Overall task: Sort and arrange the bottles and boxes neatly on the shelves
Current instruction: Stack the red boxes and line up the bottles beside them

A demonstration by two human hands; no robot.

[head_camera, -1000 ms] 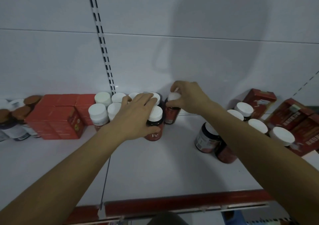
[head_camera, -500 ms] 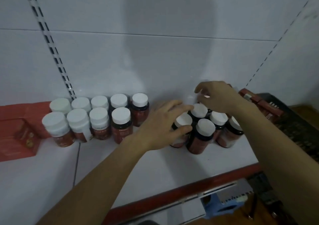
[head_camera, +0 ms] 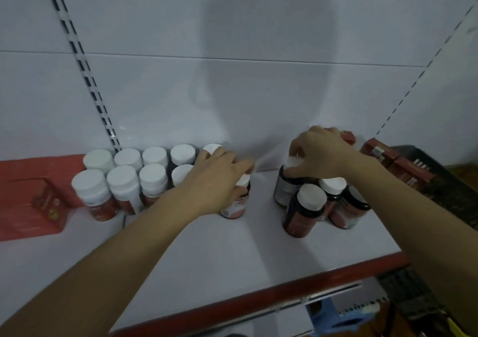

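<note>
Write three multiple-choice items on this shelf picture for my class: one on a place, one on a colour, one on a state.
1. Where do the red boxes at the shelf's left end stand?
A. left of the neat bottle rows
B. between the two hands
C. on top of the bottles

2. What colour is the shelf's front edge?
A. blue
B. red
C. yellow

3. What is the left hand doing?
A. lying flat on the shelf
B. holding a box
C. gripping a bottle by its cap

Key: 1 A, boxes adjoin the neat rows. 2 B, the strip is red. 3 C, fingers wrap the cap.
</note>
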